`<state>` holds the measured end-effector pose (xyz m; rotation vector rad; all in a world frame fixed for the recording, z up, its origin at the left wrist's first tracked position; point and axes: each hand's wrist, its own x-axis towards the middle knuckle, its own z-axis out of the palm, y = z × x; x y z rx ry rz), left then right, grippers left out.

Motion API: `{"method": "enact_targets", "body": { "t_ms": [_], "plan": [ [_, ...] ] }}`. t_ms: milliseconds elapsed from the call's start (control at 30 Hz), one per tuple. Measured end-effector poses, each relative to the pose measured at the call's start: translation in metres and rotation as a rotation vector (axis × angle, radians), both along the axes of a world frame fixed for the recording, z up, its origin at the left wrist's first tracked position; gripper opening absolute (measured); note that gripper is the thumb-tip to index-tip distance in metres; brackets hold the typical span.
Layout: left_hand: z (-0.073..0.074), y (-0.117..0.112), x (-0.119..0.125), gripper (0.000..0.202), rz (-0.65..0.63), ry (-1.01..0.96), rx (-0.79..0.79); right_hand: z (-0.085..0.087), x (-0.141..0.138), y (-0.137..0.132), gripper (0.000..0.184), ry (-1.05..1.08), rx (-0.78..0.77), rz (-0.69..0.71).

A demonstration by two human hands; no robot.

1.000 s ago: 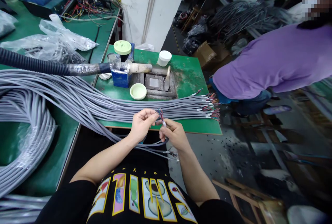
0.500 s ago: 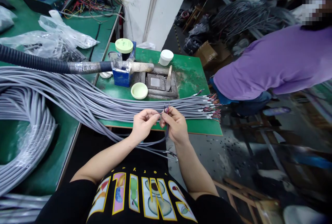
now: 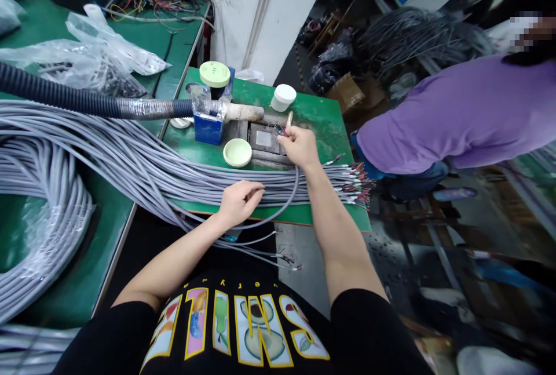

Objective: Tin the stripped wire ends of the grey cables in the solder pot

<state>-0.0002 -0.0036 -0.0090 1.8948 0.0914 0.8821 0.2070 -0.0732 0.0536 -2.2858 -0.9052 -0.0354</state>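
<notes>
1. The grey cable (image 3: 297, 179) in your work rises from near your left wrist, past the worktop's near edge, and bends up over the other cables to your right hand.
2. Your right hand (image 3: 303, 146) has its grip pinching this cable close to its end, with the coloured wire ends (image 3: 280, 130) poking out past your fingertips, above the right side of the dark block around a pale square plate (image 3: 264, 139).
3. Your left hand (image 3: 240, 205) is over the near side of the cable bundle (image 3: 208, 177), fingers curled and thumb near them; you cannot tell whether that grip meets or holds anything.
4. Around the plate on the green worktop (image 3: 328, 126) you have a pale green dish (image 3: 237, 153) at its near left, a white tub (image 3: 284, 98) behind it, and a hose nozzle (image 3: 247, 112) lying across a blue box (image 3: 208, 129).
5. Farther left, you have a coil of grey cable (image 3: 61, 207); to your right, a person in a purple top (image 3: 452, 111) leans over.
</notes>
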Motion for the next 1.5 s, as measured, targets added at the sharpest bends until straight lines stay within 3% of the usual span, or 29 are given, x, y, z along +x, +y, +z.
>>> {"method": "enact_targets", "body": {
  "t_ms": [133, 300, 567, 733, 867, 967, 1100, 1200, 1300, 1500],
  "plan": [
    [-0.004, 0.0, 0.0, 0.016, -0.013, -0.027, 0.094, -0.017, 0.026, 0.022, 0.016, -0.084, -0.281, -0.079],
    [-0.004, 0.0, 0.0, 0.019, -0.036, 0.035, 0.09, -0.028, 0.031, 0.034, 0.02, -0.113, -0.487, -0.112],
    [-0.005, 0.0, 0.0, 0.018, -0.089, 0.081, -0.015, -0.031, 0.028, 0.039, 0.026, -0.115, -0.594, -0.108],
    [-0.007, -0.001, 0.0, 0.017, -0.064, 0.045, 0.067, -0.031, 0.028, 0.04, 0.025, -0.108, -0.587, -0.113],
    [-0.008, 0.0, 0.0, 0.018, -0.062, 0.048, 0.067, -0.027, 0.029, 0.036, 0.018, -0.092, -0.478, -0.127],
    [-0.007, 0.001, 0.0, 0.018, -0.073, 0.065, 0.05, -0.015, 0.016, 0.024, 0.018, 0.095, -0.205, -0.089],
    [-0.006, 0.001, -0.001, 0.018, -0.07, 0.057, 0.026, 0.005, -0.029, -0.006, 0.037, 0.526, 0.221, 0.076],
    [-0.001, 0.0, -0.002, 0.02, -0.076, 0.075, -0.042, 0.016, -0.069, -0.029, 0.048, 0.659, 0.341, 0.137],
    [0.008, -0.001, -0.004, 0.022, -0.097, 0.095, -0.207, 0.021, -0.096, -0.044, 0.053, 0.741, 0.369, 0.16],
    [0.023, -0.006, -0.001, 0.033, -0.222, 0.137, -0.787, 0.019, -0.119, -0.057, 0.058, 0.799, 0.375, 0.205]
  ]
}}
